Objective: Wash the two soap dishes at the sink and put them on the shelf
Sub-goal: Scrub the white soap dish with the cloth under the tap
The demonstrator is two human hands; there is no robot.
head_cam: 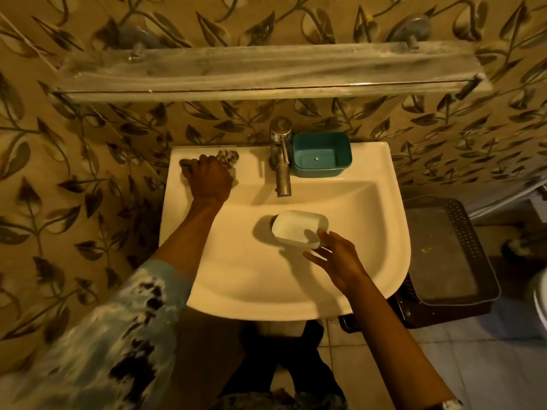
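The left hand point(208, 179) rests on a scrubbing pad point(228, 158) on the back ledge of the sink point(236, 279), with the tap point(281, 161) just to its right and one soap dish point(322, 158) beyond the tap on the same ledge. In front of the tap, down in the basin, the other soap dish point(299, 229) touches the fingertips of the right hand point(340, 261). The shelf point(266, 72) runs along the wall above and behind both hands, and a basket point(447, 258) sits on the floor right of the right hand, beside the sink.
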